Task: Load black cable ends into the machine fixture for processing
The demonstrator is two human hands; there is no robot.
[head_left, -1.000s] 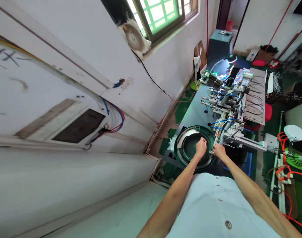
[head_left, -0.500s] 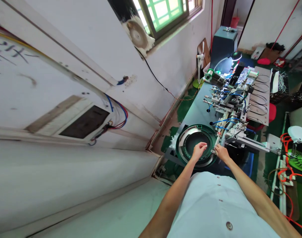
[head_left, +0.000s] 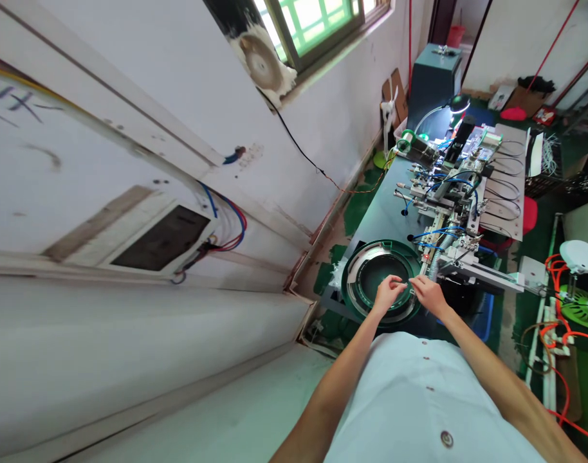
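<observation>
Over the right half of a round green feeder bowl [head_left: 354,283] with a shiny metal track, my left hand [head_left: 388,293] is closed in a pinch. Whatever its fingertips grip is too small to name. Close beside it, above the bowl's right rim, my right hand [head_left: 428,295] also pinches, its fingertips pointing at those of the left. Between the two hands a small gap shows. A narrow metal feed rail [head_left: 425,262] runs from the bowl's edge, just beyond my right hand, toward the machine.
The assembly machine [head_left: 453,186], with blue air tubes and metal slides, stands on a grey table [head_left: 388,209] beyond the bowl. A lit lamp [head_left: 459,104] and a wire spool [head_left: 406,141] are at its far end. The white wall [head_left: 236,212] borders the left.
My right hand has left the feed rail and moved left, close to my left hand. My left hand stays over the bowl, nearly in place.
</observation>
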